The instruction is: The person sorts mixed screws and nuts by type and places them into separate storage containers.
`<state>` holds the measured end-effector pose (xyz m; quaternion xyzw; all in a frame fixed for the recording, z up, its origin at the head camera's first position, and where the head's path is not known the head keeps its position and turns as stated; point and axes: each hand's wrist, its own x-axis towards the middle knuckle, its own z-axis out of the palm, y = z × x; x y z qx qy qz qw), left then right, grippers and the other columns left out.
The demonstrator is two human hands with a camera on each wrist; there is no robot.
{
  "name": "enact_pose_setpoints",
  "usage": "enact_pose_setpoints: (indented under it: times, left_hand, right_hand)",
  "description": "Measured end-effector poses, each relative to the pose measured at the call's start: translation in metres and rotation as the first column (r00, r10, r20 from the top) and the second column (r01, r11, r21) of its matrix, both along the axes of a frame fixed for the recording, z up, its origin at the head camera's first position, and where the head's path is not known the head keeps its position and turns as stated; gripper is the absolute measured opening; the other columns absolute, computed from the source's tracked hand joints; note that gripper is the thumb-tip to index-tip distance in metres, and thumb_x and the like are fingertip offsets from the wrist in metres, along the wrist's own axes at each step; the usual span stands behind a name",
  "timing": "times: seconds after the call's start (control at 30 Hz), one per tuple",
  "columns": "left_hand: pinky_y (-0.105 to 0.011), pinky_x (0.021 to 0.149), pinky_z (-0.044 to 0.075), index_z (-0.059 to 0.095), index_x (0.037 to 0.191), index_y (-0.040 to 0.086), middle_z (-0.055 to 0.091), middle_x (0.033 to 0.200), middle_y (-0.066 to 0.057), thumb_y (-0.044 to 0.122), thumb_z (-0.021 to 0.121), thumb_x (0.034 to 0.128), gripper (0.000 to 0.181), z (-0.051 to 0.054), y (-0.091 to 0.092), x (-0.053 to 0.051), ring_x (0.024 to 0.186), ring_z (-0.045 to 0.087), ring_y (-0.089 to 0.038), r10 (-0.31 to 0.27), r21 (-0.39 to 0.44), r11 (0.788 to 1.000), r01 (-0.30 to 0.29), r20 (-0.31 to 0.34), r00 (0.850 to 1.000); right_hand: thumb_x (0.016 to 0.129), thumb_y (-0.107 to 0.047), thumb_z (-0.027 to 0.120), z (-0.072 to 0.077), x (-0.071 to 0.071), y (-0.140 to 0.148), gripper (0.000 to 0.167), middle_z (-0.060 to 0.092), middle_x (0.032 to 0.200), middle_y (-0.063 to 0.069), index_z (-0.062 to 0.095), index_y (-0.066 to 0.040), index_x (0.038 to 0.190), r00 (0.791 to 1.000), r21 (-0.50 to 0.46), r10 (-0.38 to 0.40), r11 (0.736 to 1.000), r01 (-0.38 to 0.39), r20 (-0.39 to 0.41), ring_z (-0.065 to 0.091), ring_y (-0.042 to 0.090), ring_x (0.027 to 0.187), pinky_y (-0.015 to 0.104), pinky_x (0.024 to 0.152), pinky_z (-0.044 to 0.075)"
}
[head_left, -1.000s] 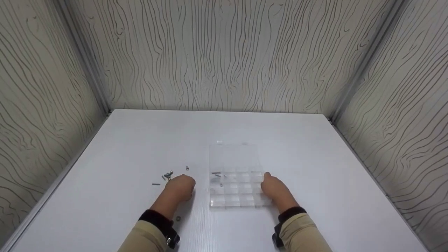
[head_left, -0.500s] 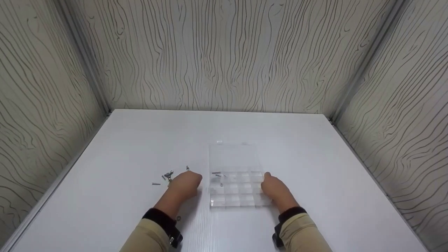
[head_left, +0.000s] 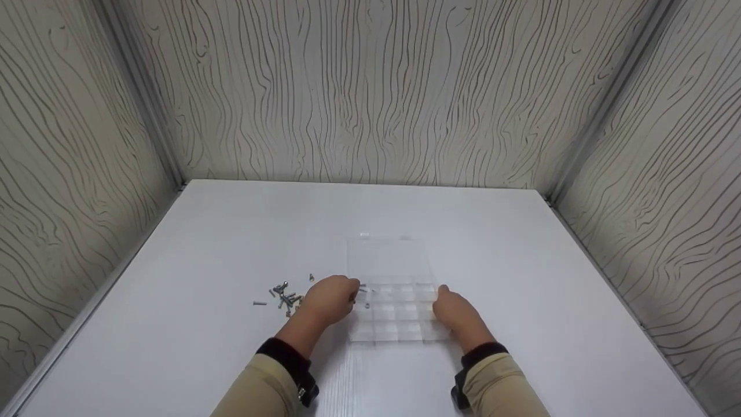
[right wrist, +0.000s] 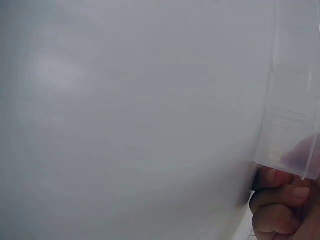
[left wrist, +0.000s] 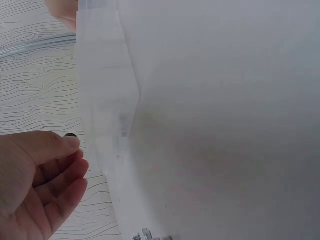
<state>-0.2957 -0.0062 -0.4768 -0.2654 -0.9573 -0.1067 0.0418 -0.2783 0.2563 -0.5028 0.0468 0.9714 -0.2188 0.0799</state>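
A clear plastic compartment box [head_left: 396, 331] lies on the table with its lid [head_left: 386, 255] folded back. My left hand [head_left: 331, 300] is over the box's left edge. In the left wrist view a small dark piece of hardware [left wrist: 71, 135] shows between its thumb and fingers; its exact kind is hidden. The right hand [head_left: 460, 313] grips the right side of the box. In the right wrist view the thumb shows through the clear wall [right wrist: 287, 120], and curled fingers [right wrist: 277, 217] lie outside. A few screws [head_left: 363, 288] and a nut [head_left: 367, 305] sit in the left compartments.
Loose screws [head_left: 288, 299] are heaped on the white table [head_left: 231, 243], left of my left hand. One screw [head_left: 260, 303] lies apart further left, and another small fastener [head_left: 311, 277] behind the hand. Patterned walls [head_left: 370, 92] enclose the table's back and sides.
My left hand has moved right and a little forward, from beside the loose screws to the box's left edge, uncovering more of the heap. The right hand and box stay in place.
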Motion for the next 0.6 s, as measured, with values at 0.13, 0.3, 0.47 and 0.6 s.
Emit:
enact_pose_setpoints:
  times: [0.13, 0.3, 0.47, 0.6]
  left_hand:
    - [-0.027, 0.057, 0.048, 0.059, 0.075, 0.015, 0.054, 0.067, 0.005, 0.015, 0.065, 0.0805, 0.008, 0.001, 0.008, -0.001, 0.063, 0.053, -0.013, 0.05, -0.03, 0.998, -0.05, -0.009, 0.999]
    - [-0.027, 0.062, 0.05, 0.067, 0.079, 0.017, 0.058, 0.071, 0.005, 0.018, 0.07, 0.0767, 0.004, 0.001, 0.014, -0.001, 0.068, 0.057, -0.011, 0.075, -0.083, 0.994, -0.076, -0.02, 0.997]
    - [-0.027, 0.061, 0.05, 0.067, 0.077, 0.017, 0.058, 0.071, 0.005, 0.015, 0.066, 0.0797, 0.004, 0.0, 0.015, -0.002, 0.067, 0.056, -0.012, 0.061, -0.111, 0.992, -0.064, -0.03, 0.998]
    - [-0.027, 0.059, 0.049, 0.066, 0.076, 0.016, 0.056, 0.07, 0.004, 0.013, 0.063, 0.0816, 0.007, 0.002, 0.012, -0.003, 0.066, 0.055, -0.012, 0.052, -0.108, 0.993, -0.055, -0.027, 0.998]
  right_hand:
    - [0.091, -0.008, 0.034, 0.001, 0.001, -0.001, 0.04, 0.056, 0.105, 0.029, 0.037, 0.013, 0.125, 1.0, -0.009, -0.016, 1.0, 0.016, 0.015, 0.055, 0.039, 0.097, 0.049, 0.085, 0.045]
    - [0.091, -0.008, 0.035, 0.002, 0.003, -0.002, 0.035, 0.058, 0.1, 0.025, 0.04, 0.011, 0.119, 1.0, -0.003, -0.012, 1.0, 0.012, 0.013, 0.057, 0.037, 0.093, 0.048, 0.083, 0.046]
    - [0.09, -0.007, 0.036, 0.002, 0.003, -0.001, 0.031, 0.059, 0.092, 0.022, 0.043, 0.01, 0.114, 1.0, 0.011, -0.001, 1.0, 0.001, -0.003, 0.058, 0.033, 0.085, 0.046, 0.079, 0.048]
    - [0.09, -0.007, 0.036, 0.003, 0.003, -0.001, 0.033, 0.059, 0.094, 0.023, 0.042, 0.011, 0.116, 1.0, 0.01, -0.003, 1.0, 0.003, 0.005, 0.058, 0.033, 0.085, 0.047, 0.079, 0.047]
